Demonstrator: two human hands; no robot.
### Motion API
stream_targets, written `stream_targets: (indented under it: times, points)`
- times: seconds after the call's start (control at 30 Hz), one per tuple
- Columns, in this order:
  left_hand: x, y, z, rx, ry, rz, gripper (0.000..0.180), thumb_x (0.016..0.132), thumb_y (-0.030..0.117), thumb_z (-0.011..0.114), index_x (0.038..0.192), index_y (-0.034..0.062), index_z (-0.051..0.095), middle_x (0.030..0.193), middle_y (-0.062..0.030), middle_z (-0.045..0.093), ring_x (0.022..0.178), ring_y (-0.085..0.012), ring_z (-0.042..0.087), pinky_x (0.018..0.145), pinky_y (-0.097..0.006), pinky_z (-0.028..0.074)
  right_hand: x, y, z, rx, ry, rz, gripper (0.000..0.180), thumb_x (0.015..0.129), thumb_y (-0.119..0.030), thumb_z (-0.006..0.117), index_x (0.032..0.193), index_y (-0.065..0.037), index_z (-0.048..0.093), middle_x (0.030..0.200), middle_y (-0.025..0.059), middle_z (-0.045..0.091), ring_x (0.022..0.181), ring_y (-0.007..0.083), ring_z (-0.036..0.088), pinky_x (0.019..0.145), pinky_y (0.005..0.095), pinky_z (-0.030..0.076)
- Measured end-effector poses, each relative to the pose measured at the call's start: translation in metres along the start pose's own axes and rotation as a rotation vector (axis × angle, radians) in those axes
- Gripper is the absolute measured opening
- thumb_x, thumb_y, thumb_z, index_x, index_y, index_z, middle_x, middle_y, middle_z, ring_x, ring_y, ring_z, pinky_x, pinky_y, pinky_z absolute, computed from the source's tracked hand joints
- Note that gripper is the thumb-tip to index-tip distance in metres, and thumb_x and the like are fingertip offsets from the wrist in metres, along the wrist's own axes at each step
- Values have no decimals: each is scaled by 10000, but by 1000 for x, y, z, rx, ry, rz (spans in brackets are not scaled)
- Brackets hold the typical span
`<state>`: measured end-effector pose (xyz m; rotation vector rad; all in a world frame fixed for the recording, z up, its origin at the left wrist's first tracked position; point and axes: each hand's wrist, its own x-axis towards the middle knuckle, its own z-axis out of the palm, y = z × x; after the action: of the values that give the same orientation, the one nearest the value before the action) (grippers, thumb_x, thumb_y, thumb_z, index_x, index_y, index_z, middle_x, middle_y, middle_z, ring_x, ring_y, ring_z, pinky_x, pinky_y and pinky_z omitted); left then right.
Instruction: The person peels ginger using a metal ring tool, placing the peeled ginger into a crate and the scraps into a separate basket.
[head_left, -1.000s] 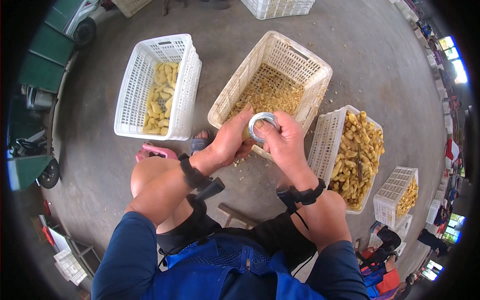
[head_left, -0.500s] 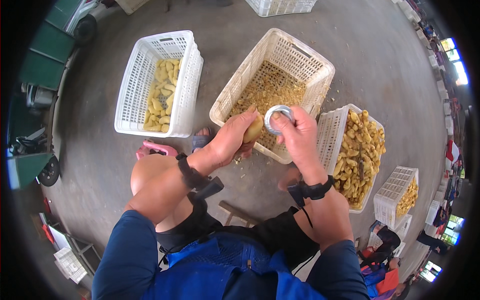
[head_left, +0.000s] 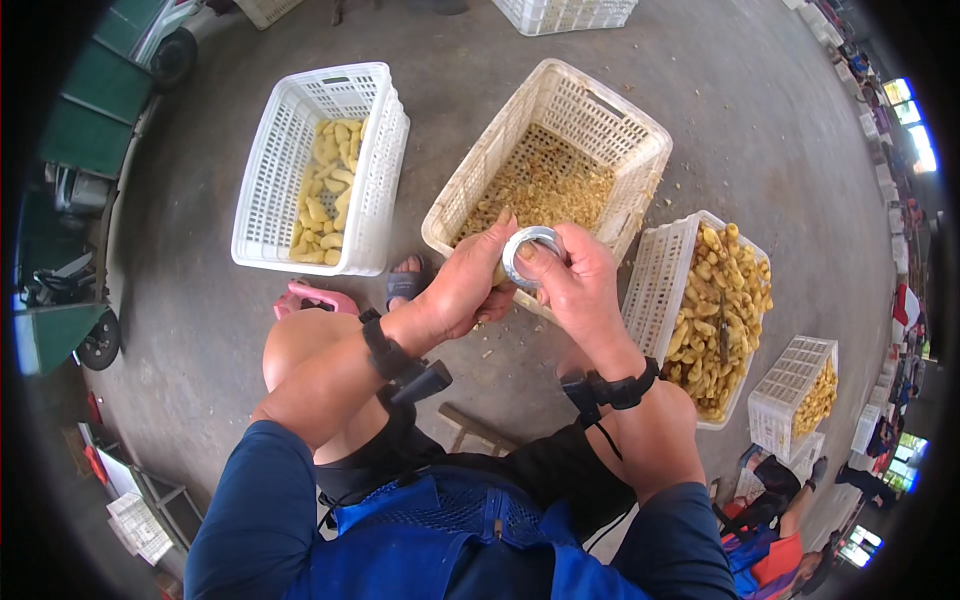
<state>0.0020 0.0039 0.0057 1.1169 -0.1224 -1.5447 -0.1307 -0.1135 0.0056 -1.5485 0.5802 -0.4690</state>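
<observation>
My left hand (head_left: 468,285) grips a small yellow piece of produce (head_left: 499,274), mostly hidden in the fingers. My right hand (head_left: 572,278) holds a round metal ring tool (head_left: 530,252) against that piece. Both hands meet above the near rim of a tilted white plastic crate (head_left: 640,130) whose bottom is covered with yellowish peelings (head_left: 540,185). Black bands sit on both wrists.
A white crate (head_left: 375,150) at the left holds pale peeled pieces (head_left: 325,195). A white crate (head_left: 655,290) at the right is heaped with unpeeled yellow pieces (head_left: 720,315). A smaller crate (head_left: 800,385) stands further right. Pink sandal (head_left: 310,298) lies on the concrete floor. Another person (head_left: 790,500) sits bottom right.
Both hands have shifted slightly right along the tilted crate's rim and turned the piece; the ring tool stays pressed on it. The crates have not moved.
</observation>
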Motion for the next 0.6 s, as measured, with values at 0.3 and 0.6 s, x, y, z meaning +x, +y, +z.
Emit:
stream_targets:
  times: [0.3,0.6]
  points:
    - [-10,0,9,104,71,83,504,1130,528,371,984,100,594,644,34,405,473,-80,300,410,-263,226,4,-17,-12,-38,53,131,223,976,-165,750,836,-36,633,709,-23,601,562,39,503,481,246,387]
    - [-8,9,3,60,34,0,460,1126,469,382,942,103,590,636,42,361,488,-82,292,452,-282,255,2,-10,-17,68,77,55,189,995,-175,747,895,-44,655,756,5,643,557,44,543,480,216,420]
